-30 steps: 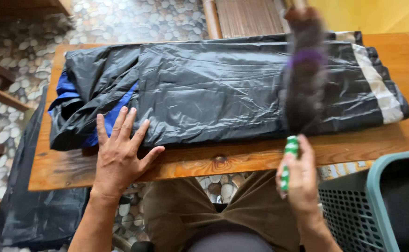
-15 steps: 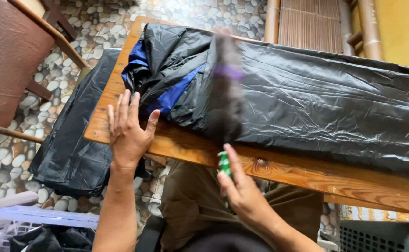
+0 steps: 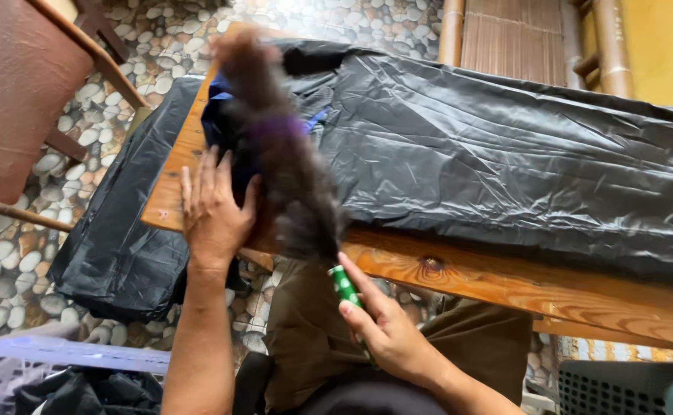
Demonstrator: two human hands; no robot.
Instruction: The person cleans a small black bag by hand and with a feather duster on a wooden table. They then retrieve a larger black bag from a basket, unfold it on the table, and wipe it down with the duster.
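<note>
Around duster handle (image 3: 345,285), right hand (image 3: 388,332)

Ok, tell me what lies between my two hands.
Head view: between the left hand and the right hand lies the feather duster head's dark lower end, over the wooden table edge.

Daylight fills the scene, brightest at the top where the pebble floor (image 3: 198,31) washes out to near white. The black plastic sheet (image 3: 505,154) carries soft grey sheen along its creases, no hard glare. The wooden table (image 3: 551,292) edge glows warm and stays sharp. The feather duster (image 3: 275,146) is heavily motion-blurred, its outline smeared. The left hand (image 3: 213,211) and right hand (image 3: 386,330) look fairly crisp. Shadows under the table are soft and deep. The lower corners are dim.
</note>
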